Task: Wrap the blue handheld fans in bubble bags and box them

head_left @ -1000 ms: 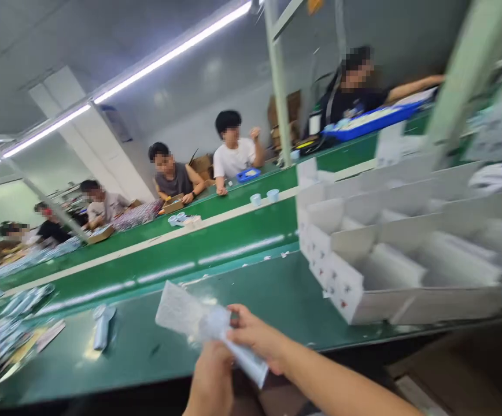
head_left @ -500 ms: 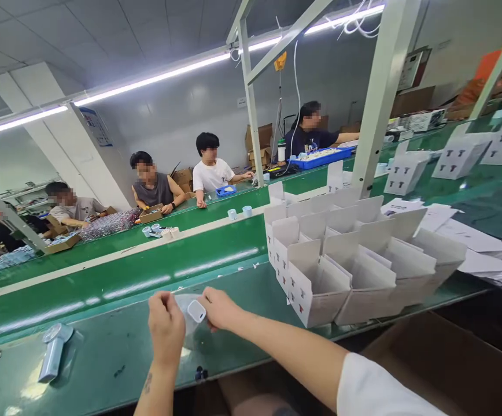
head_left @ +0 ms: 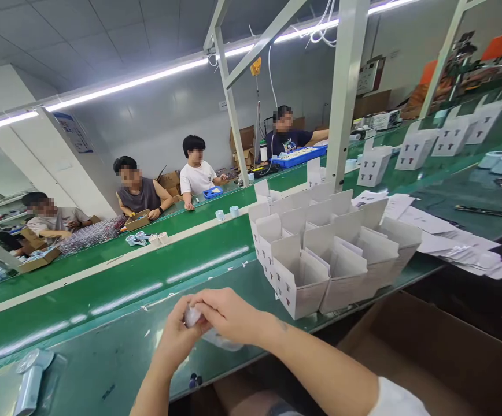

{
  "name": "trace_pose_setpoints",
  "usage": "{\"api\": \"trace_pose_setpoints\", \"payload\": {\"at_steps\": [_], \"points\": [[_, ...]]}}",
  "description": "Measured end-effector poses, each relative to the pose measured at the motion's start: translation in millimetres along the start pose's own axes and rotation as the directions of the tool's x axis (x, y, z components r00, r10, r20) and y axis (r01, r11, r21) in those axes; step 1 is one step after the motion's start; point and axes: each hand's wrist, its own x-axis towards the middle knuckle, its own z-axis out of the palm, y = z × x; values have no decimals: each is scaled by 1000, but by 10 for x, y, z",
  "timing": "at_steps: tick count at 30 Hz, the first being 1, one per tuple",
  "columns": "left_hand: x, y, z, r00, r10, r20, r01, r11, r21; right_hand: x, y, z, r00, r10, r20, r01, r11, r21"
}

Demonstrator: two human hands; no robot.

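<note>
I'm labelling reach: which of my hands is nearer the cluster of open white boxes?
Right. Your right hand is left of the white boxes in the picture, apart from them; your left hand is farther off, on the side away from the boxes.

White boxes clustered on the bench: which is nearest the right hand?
The near-left corner box, printed side facing left; the other clustered boxes stand behind it or farther right from the right hand.

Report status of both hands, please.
Left hand and right hand gripping translucent plastic bag. Pale-blue round-headed device lies at left. Open white cardboard boxes stand right, apart from hands.
</note>
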Motion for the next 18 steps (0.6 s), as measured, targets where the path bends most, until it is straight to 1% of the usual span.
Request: {"api": "trace_pose_setpoints", "payload": {"at_steps": [1, 2, 3, 4, 5, 6, 7, 8, 9, 10, 11, 12, 13, 15, 17, 18], "points": [[-8, 13, 41, 1000, 25, -13, -24, 999, 39, -125, -77, -189, 998, -55, 35, 60, 985, -159], [-17, 28, 63, 997, 58, -44, -54, 995, 82, -239, -150, -417, 996, -86, 17, 87, 942, -325], [-28, 44, 68, 991, 96, -88, -85, 989, 122, -333, -206, -669, 987, -135, -88, 77, 877, -475], [-39, 62, 57, 980, 136, -142, -115, 982, 150, -404, -239, -932, 970, -156, -185, 13, 796, -605], [-48, 83, 34, 963, 169, -208, -137, 978, 158, -446, -245, -1188, 952, -157, -264, -83, 696, -713], [-54, 111, 3, 943, 182, -280, -148, 979, 140, -461, -227, -1423, 944, -130, -303, -171, 590, -789], [-54, 147, -31, 921, 170, -351, -150, 985, 84, -451, -191, -1624, 956, -65, -286, -217, 499, -839], [-48, 193, -65, 898, 129, -422, -146, 989, -8, -421, -150, -1781, 974, 32, -226, -217, 435, -874], [-37, 250, -96, 871, 65, -487, -145, 981, -128, -377, -114, -1888, 980, 130, -153, -193, 402, -895], [-20, 318, -125, 843, -9, -538, -153, 954, -256, -326, -95, -1945, 975, 206, -80, -159, 403, -901], [1, 393, -151, 812, -79, -579, -177, 911, -373, -273, -101, -1954, 968, 249, -20, -130, 433, -892], [24, 475, -175, 780, -131, -612, -216, 861, -460, -220, -131, -1922, 966, 259, 21, -109, 479, -871], [49, 558, -196, 755, -158, -637, -258, 821, -510, -168, -183, -1860, 968, 248, 49, -93, 531, -842], [99, 716, -225, 724, -136, -677, -338, 785, -519, -53, -307, -1679, 973, 209, 94, -55, 612, -789], [142, 840, -221, 699, -37, -715, -403, 805, -436, 89, -380, -1474, 974, 181, 136, -14, 649, -761], [158, 881, -204, 676, 32, -736, -428, 830, -356, 171, -375, -1372, 975, 169, 146, -3, 664, -748]]}}
